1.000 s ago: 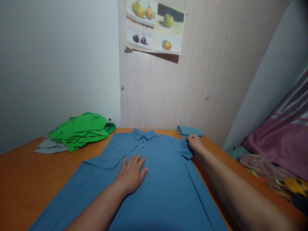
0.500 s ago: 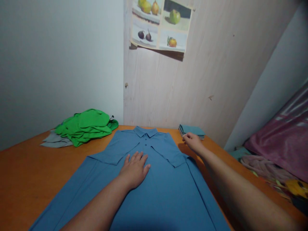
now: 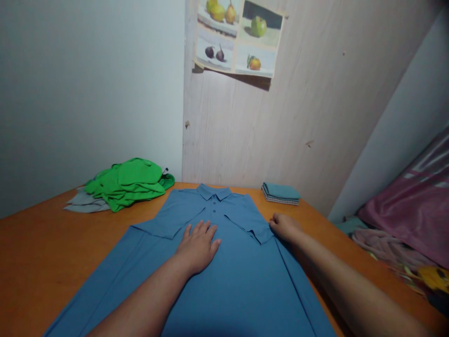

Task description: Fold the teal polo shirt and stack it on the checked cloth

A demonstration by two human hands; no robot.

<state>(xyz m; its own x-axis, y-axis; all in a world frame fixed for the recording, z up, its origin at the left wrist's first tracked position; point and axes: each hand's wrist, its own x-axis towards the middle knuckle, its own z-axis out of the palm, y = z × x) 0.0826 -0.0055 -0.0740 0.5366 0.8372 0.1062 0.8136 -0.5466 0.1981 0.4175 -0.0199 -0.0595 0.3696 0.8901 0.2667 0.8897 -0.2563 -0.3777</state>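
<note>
A blue polo shirt (image 3: 224,281) lies spread front side up, collar at the far end, with both short sleeves folded inward over the chest. My left hand (image 3: 197,245) rests flat on the middle of the chest, fingers spread. At the shirt's right edge, where the sleeve meets the side, my right hand (image 3: 285,228) is closed, its fingertips pinching the blue cloth. The exact grip is partly hidden behind the fingers.
A crumpled green garment (image 3: 128,182) lies on a grey cloth (image 3: 87,202) at the back left of the orange table (image 3: 31,262). A folded fabric stack (image 3: 280,193) sits at the back right. Pink bedding (image 3: 410,210) is beyond the right edge.
My right hand has come down and nearer from beside the folded stack to the shirt's right edge and closed on it. My left hand stays on the chest.
</note>
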